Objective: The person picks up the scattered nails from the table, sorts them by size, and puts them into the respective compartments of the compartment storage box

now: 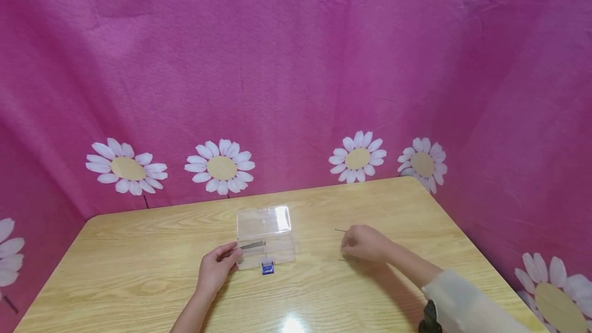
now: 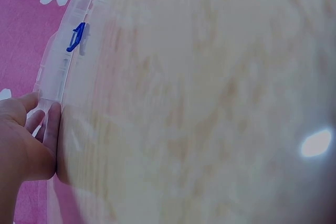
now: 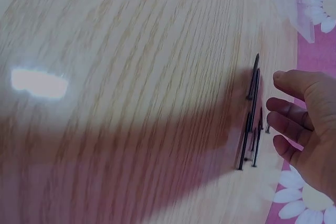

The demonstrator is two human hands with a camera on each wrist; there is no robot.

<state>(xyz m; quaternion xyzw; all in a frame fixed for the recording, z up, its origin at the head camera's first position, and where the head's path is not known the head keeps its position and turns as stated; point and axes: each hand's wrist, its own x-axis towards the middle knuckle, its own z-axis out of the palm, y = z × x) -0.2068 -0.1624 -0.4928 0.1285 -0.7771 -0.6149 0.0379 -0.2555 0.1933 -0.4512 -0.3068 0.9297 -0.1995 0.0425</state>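
Observation:
A clear plastic box (image 1: 280, 257) stands on the table with its lid (image 1: 259, 222) raised at the back and a blue latch (image 1: 267, 268) at the front. Several dark nails (image 1: 252, 245) lie in its left part. My left hand (image 1: 217, 267) holds the box at its left end, thumb and fingers about the wall. To the right of the box, my right hand (image 1: 365, 243) is just above a loose group of dark nails (image 3: 252, 124) on the table. In the right wrist view its thumb and loosely bent fingers are apart, with nothing seen between them.
The wooden table (image 1: 152, 266) has rounded far corners. A pink cloth (image 1: 296, 91) with white daisies hangs behind it and on both sides. Bright light reflects off the table's front part.

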